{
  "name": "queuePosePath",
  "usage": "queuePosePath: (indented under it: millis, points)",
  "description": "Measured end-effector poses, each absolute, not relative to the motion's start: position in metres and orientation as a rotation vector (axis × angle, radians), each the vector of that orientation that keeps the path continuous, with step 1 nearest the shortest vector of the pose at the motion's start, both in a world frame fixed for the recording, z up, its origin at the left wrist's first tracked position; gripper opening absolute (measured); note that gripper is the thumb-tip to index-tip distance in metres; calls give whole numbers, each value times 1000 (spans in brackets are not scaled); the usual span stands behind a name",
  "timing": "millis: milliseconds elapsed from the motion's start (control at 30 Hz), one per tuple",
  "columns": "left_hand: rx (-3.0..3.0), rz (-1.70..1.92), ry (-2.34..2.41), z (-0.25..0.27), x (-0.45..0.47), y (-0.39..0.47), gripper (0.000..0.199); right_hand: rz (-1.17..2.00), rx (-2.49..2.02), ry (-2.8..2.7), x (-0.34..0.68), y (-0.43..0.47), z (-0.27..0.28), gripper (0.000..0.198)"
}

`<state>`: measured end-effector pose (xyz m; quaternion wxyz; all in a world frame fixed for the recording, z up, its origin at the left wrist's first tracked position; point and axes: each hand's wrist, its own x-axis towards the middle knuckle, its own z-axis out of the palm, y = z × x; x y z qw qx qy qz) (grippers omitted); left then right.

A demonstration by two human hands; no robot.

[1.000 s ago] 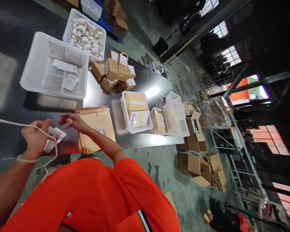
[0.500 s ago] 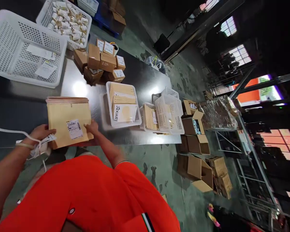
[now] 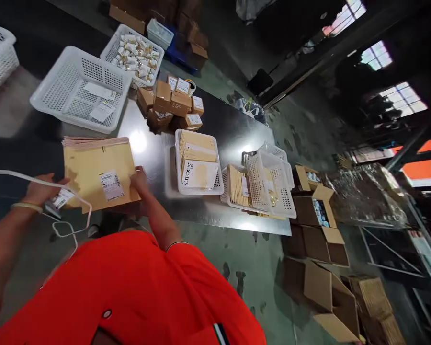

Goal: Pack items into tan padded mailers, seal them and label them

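A stack of tan padded envelopes (image 3: 82, 163) lies at the near edge of the metal table, slightly tilted. On the top envelope is a white printed shipping label (image 3: 111, 185). My right hand (image 3: 139, 182) is closed around the stack's right edge. My left hand (image 3: 43, 190) is at the left edge, fingers closed against the envelopes. Just under it are a second printed label (image 3: 62, 197) and a grey-white device (image 3: 52, 210), partly hidden. Whether my palm also holds the device I cannot tell. A white cord (image 3: 88, 211) loops in front of the stack's lower left.
Beyond the stack stand a white basket (image 3: 72, 55) with loose papers, a basket of small bottles (image 3: 136, 60) and small brown boxes (image 3: 179, 103). To the right, a white bin (image 3: 201, 191) holds envelopes, beside more baskets (image 3: 273, 191). Open cartons (image 3: 319, 287) stand on the floor.
My view has shifted left, bringing another basket into sight at the far left. The stack remains between my hands. My left hand and the cord have moved slightly.
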<state>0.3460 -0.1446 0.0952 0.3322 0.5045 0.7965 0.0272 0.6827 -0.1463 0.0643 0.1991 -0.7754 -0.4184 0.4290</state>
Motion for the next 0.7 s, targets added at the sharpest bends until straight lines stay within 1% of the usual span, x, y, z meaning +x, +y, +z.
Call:
queuePosePath:
  millis: [33, 100, 167, 233, 333, 433, 500, 567, 633, 700]
  points:
    - [1264, 97, 2122, 100, 338, -149, 44, 1176, -2145, -1094, 703, -144, 72, 40]
    - [1125, 238, 2146, 112, 323, -166, 36, 984, -2236, -1013, 746, -138, 90, 43]
    - [926, 470, 2166, 126, 316, -191, 30, 799, -2351, -1041, 779, -132, 107, 49]
    - [750, 718, 2178, 142, 319, -216, 24, 713, -2393, -1115, 785, -129, 118, 58]
    - [632, 1037, 2160, 159, 338, -245, 22, 629, -2337, -1431, 738, -142, 115, 70]
    - [551, 1264, 2106, 164, 359, -260, 23, 526, -2023, -1971, 664, -169, 99, 69]
    - [552, 1322, 2072, 161, 368, -268, 23, 483, -1952, -2084, 632, -177, 88, 62]
    - [576, 1309, 2057, 154, 372, -274, 23, 495, -2098, -1964, 627, -170, 80, 60]
    - [579, 1243, 2082, 145, 371, -278, 23, 547, -2238, -1784, 644, -155, 74, 62]
    - [590, 1146, 2122, 132, 362, -279, 23, 547, -2284, -1691, 674, -140, 71, 65]
